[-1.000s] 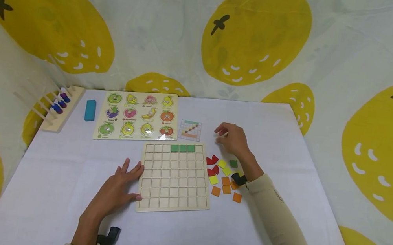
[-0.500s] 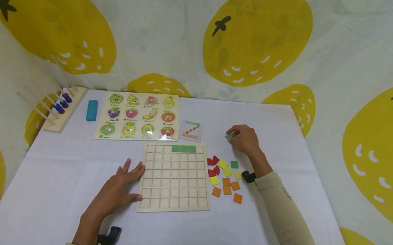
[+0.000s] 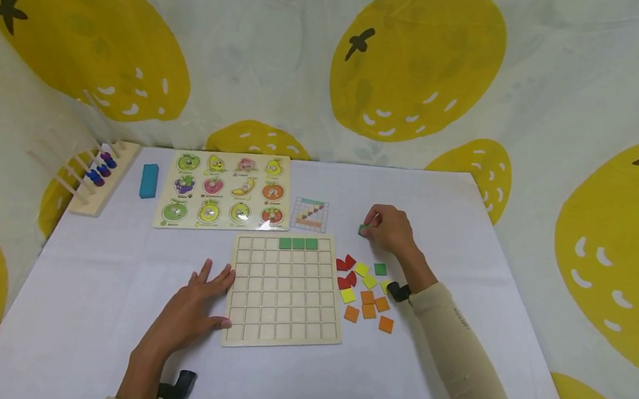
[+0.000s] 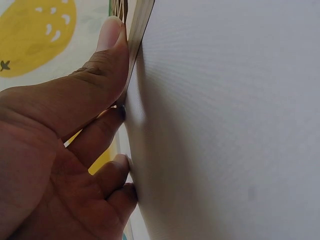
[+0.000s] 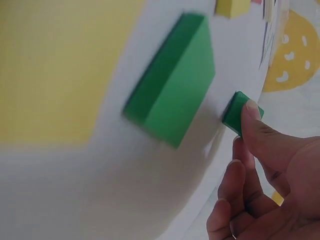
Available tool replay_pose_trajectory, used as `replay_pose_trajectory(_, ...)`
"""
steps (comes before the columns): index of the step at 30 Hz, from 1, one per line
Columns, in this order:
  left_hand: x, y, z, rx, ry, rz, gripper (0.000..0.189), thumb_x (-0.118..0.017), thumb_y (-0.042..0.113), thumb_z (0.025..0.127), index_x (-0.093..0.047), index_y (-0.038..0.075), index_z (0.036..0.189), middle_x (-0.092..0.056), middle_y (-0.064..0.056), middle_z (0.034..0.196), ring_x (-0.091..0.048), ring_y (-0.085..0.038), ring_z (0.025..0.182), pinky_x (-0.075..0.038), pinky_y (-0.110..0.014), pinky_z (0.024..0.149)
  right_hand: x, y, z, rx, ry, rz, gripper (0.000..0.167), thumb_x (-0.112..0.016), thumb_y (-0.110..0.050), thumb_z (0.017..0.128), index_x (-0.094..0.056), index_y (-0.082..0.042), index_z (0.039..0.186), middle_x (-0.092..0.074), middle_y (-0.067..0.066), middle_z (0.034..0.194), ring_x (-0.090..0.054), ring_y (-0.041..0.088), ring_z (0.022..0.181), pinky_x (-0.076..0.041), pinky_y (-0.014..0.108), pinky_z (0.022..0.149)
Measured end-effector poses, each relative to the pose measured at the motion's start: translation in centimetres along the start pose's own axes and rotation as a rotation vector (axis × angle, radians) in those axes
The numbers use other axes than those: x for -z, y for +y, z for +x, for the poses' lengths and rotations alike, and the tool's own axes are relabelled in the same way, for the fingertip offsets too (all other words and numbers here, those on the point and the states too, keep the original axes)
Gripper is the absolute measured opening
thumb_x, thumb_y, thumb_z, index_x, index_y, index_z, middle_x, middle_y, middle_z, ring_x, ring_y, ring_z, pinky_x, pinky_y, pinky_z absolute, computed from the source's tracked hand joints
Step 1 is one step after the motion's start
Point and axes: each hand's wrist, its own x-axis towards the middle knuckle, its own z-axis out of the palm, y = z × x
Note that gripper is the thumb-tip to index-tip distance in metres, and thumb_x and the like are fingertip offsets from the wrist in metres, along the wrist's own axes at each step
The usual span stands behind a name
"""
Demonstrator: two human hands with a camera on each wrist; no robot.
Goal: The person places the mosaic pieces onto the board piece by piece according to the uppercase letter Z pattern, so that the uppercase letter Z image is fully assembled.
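Observation:
A wooden grid board (image 3: 287,293) lies flat on the white table, with three green tiles (image 3: 298,243) set side by side in its top row. My left hand (image 3: 184,315) is spread along the board's left edge; the thumb and the fingers touch that edge. Above the table, to the right of the board's top corner, my right hand (image 3: 391,232) pinches a green square tile (image 5: 242,115) between thumb and fingers. Another green tile (image 3: 380,269) lies below that hand, among loose red pieces (image 3: 350,262), yellow tiles (image 3: 347,295) and orange tiles (image 3: 368,311).
Behind the board lie a printed pattern card (image 3: 310,215) and a fruit picture puzzle (image 3: 224,191). Farther left are a blue block (image 3: 149,180) and a wooden rack (image 3: 104,179) with upright pegs and dark beads. A fruit-print cloth (image 3: 275,60) hangs along the table's back edge.
The right hand first moved right and took up a green tile, then shifted slightly left with it. The left hand stays at the board's edge.

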Motion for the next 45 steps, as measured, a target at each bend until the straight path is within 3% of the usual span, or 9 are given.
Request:
replay_pose_trajectory(12, 0.0, 0.0, 0.1, 0.007, -0.006, 0.024, 0.108, -0.100, 0.025, 0.066, -0.046, 0.018, 0.160, -0.041, -0.003, 0.166, -0.017, -0.047, 0.163, -0.025, -0.073, 0.122, -2.4, -4.7, -1.1, 0.132, -0.022, 0.168, 0.011, -0.084, -0.017, 0.092, -0.074, -0.016, 0.090, -0.070, 0.004, 0.085, -0.058, 0.024, 0.079, -0.047, 0.034, 0.072)
replay_pose_trajectory(23, -0.2, 0.0, 0.1, 0.009, -0.007, 0.004, 0.107, -0.100, 0.023, 0.066, -0.048, 0.017, 0.159, -0.041, -0.002, 0.166, -0.016, -0.046, 0.164, -0.024, -0.072, 0.123, -5.1, -10.1, -1.9, 0.227, -0.079, 0.212, 0.012, -0.086, -0.017, 0.090, -0.075, -0.018, 0.086, -0.072, 0.000, 0.082, -0.064, 0.018, 0.076, -0.050, 0.032, 0.071)
replay_pose_trajectory(38, -0.1, 0.2, 0.0, 0.007, -0.008, 0.019, 0.105, -0.099, 0.026, 0.069, -0.047, 0.018, 0.160, -0.040, -0.002, 0.167, -0.017, -0.048, 0.163, -0.026, -0.075, 0.120, -8.8, -14.4, -2.1, 0.249, -0.153, 0.150, 0.016, -0.088, -0.017, 0.088, -0.073, -0.019, 0.081, -0.070, -0.004, 0.076, -0.064, 0.013, 0.074, -0.047, 0.029, 0.066)
replay_pose_trajectory(45, -0.1, 0.0, 0.0, 0.008, -0.004, 0.023, 0.105, -0.100, 0.026, 0.068, -0.048, 0.018, 0.160, -0.041, -0.002, 0.167, -0.017, -0.048, 0.163, -0.027, -0.075, 0.120, -9.5, -15.3, -2.4, 0.250, -0.162, 0.044, 0.018, -0.085, -0.021, 0.091, -0.070, -0.020, 0.081, -0.066, -0.005, 0.075, -0.060, 0.013, 0.071, -0.043, 0.028, 0.062)
